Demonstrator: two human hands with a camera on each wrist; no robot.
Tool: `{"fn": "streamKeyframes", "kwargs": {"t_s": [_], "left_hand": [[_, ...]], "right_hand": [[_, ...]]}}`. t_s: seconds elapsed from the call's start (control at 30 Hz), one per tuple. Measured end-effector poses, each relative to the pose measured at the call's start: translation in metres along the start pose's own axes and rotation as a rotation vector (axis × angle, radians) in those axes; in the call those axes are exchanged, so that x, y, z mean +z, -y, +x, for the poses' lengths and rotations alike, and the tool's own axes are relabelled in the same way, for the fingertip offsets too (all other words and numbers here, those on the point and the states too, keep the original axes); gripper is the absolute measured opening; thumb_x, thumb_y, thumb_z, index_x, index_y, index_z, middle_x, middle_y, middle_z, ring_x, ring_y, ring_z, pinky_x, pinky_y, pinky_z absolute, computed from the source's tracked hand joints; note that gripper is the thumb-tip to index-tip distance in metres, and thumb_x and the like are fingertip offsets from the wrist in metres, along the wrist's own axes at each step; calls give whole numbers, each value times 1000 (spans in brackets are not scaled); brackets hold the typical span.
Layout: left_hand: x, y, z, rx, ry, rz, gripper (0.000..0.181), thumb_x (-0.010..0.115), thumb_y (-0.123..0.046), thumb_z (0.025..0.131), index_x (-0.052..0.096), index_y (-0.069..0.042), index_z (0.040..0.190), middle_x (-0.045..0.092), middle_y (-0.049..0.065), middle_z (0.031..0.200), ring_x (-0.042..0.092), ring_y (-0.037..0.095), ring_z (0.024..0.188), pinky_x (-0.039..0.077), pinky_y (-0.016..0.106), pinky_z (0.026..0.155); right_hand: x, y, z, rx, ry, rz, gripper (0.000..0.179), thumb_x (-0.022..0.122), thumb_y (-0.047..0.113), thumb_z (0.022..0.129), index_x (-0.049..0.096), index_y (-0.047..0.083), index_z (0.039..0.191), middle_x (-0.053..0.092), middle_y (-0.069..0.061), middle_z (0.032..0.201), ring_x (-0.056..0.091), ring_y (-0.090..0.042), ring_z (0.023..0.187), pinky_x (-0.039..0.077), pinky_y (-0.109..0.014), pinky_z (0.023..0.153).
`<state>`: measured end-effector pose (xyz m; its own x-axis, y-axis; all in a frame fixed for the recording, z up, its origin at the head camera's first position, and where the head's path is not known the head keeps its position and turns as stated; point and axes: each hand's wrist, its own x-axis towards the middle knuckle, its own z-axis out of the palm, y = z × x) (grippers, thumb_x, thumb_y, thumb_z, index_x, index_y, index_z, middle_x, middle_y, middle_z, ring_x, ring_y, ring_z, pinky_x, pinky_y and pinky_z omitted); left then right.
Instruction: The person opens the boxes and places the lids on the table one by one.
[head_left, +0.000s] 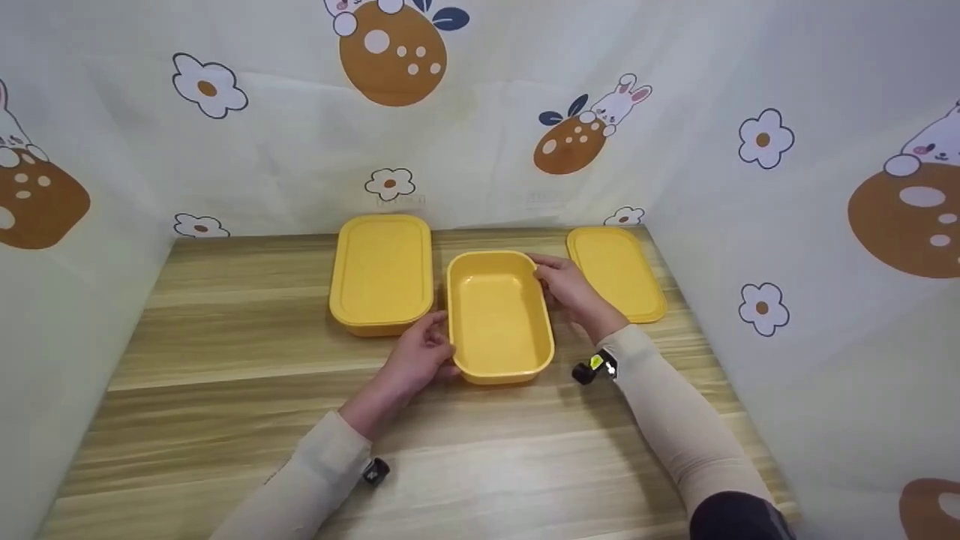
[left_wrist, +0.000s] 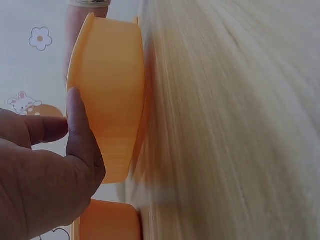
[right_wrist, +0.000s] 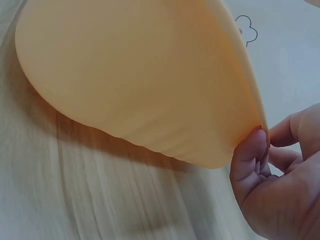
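In the head view a yellow rectangular food container (head_left: 496,319) with no lid on it stands mid-table, its inside bare. My left hand (head_left: 416,356) holds its near left side; in the left wrist view the thumb lies along the outer wall (left_wrist: 110,85) and a finger meets the rim. At the far right corner my right hand (head_left: 570,289) pinches the rim, which the right wrist view shows close up beside the container's outer wall (right_wrist: 140,75). Whether the base touches the table is hard to tell.
Left of it stands a second yellow container with its lid on (head_left: 381,270). A loose yellow lid (head_left: 619,274) lies flat at the right, behind my right hand. Patterned cloth (head_left: 480,127) walls the wooden table (head_left: 225,360) at the back and sides.
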<state>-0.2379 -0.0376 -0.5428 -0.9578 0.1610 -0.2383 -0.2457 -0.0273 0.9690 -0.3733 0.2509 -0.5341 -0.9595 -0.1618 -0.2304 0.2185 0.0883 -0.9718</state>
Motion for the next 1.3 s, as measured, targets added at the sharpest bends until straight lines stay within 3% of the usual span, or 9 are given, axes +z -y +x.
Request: {"fn": "streamKeyframes", "kwargs": {"t_s": [0.1,0.2,0.33,0.47,0.63,0.93,1.1,1.3], "left_hand": [[1,0,0,29,4,10,68,65,13,101,45,1,165,53,13,109,64,23,89,68,40,75],[3,-1,1,45,10,10,71,64,13,102,41,2,168,54,13,108,63,22,88,67,37,73],[5,-3,2,55,19,18,73,64,13,102,37,3,169,54,12,107,63,21,85,67,34,72],[8,-5,4,64,15,33,74,65,12,102,37,2,170,55,11,106,63,19,81,68,40,75],[10,-7,6,60,13,17,75,65,11,102,38,-2,171,56,12,108,65,20,82,68,49,81],[15,-16,12,65,3,-17,73,66,11,103,41,-5,170,57,14,111,65,20,84,67,52,86],[17,-16,17,67,3,-9,71,65,8,104,42,-5,170,57,14,113,67,20,81,68,48,84],[22,-19,23,66,1,-26,71,66,8,104,43,-5,170,57,14,114,66,20,82,66,52,87]], "right_hand": [[-4,2,0,-9,14,-10,45,56,6,110,66,9,153,74,-20,115,74,-21,86,64,-30,70],[-8,3,0,-18,15,-29,44,58,9,112,64,10,156,72,-19,116,74,-22,92,66,-34,76],[-10,4,-1,-35,1,-40,45,60,10,112,63,9,157,70,-12,104,70,-16,79,63,-30,69],[-13,6,-2,-50,-12,-61,45,62,10,111,64,9,156,69,-6,94,62,-12,66,51,-25,54],[-18,12,-3,-63,-16,-108,49,62,8,106,66,12,155,68,-4,93,59,-13,70,42,-24,51],[-31,22,-3,-25,47,-157,67,61,6,99,54,17,165,63,-10,109,66,-19,90,64,-40,79],[-37,23,-2,-37,50,-160,65,61,4,101,53,14,165,62,-10,110,66,-19,91,64,-35,74],[-44,26,-1,-77,59,-185,58,61,4,106,56,11,163,61,-10,110,66,-20,93,63,-32,73]]}}
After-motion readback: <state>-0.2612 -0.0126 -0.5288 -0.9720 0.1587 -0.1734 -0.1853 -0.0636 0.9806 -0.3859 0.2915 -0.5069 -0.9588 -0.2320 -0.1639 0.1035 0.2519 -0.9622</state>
